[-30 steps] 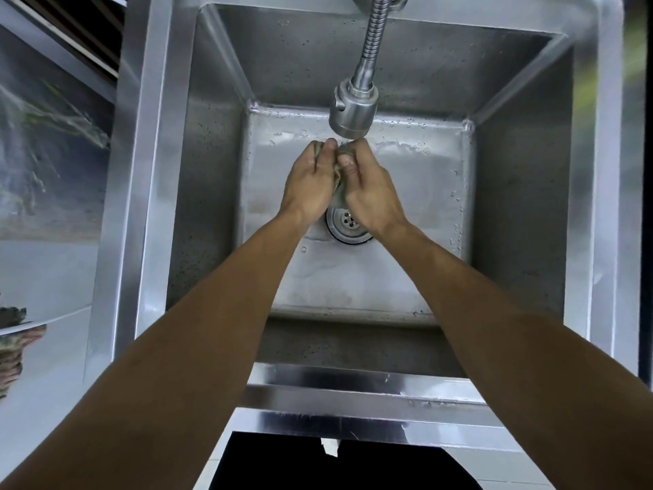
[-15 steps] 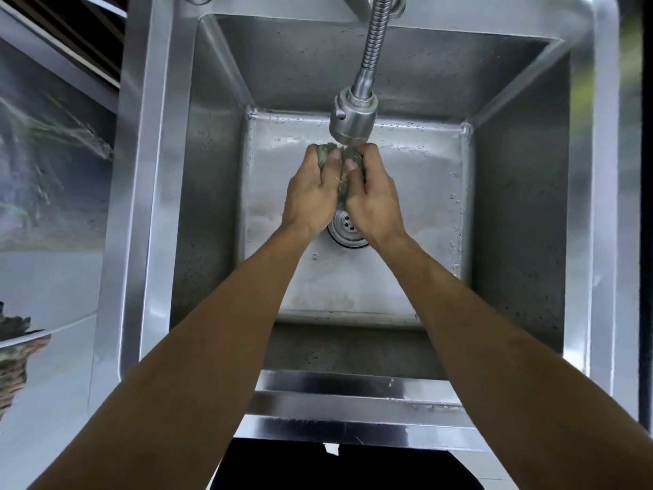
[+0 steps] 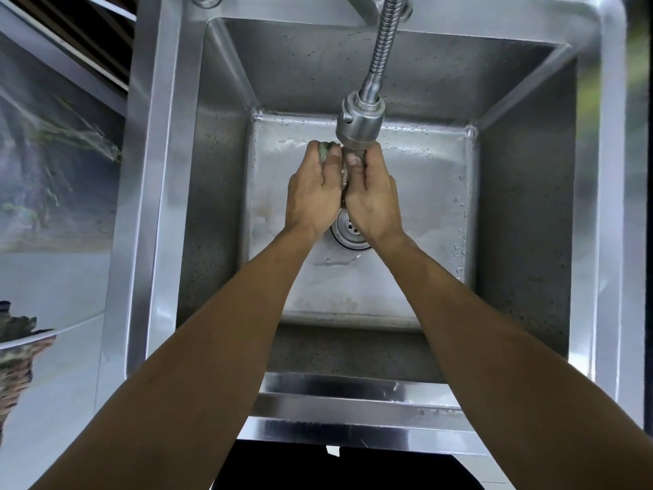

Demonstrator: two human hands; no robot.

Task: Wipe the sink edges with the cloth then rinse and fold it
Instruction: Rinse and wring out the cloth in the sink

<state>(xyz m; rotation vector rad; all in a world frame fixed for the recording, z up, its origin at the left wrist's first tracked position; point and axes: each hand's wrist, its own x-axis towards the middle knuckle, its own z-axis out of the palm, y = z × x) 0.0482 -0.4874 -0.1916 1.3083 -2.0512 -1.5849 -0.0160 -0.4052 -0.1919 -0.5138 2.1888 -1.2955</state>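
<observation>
A small grey-green cloth (image 3: 324, 151) is bunched up between my two hands, only a bit of it showing at the fingertips. My left hand (image 3: 311, 192) and my right hand (image 3: 372, 196) are pressed together around it, directly under the steel tap head (image 3: 359, 122) and above the drain (image 3: 348, 231). Both hands are low inside the deep steel sink (image 3: 226, 192). Most of the cloth is hidden by my fingers. I cannot make out a stream of water.
The flexible tap hose (image 3: 385, 40) hangs down from the back rim. The sink's flat rims run along the left (image 3: 148, 192), right (image 3: 611, 206) and front (image 3: 353, 408). A glossy patterned counter (image 3: 53, 213) lies to the left.
Both hands have stayed clasped on the cloth under the tap, their fingers shifting as they knead it. A little more cloth shows at the left fingertips now.
</observation>
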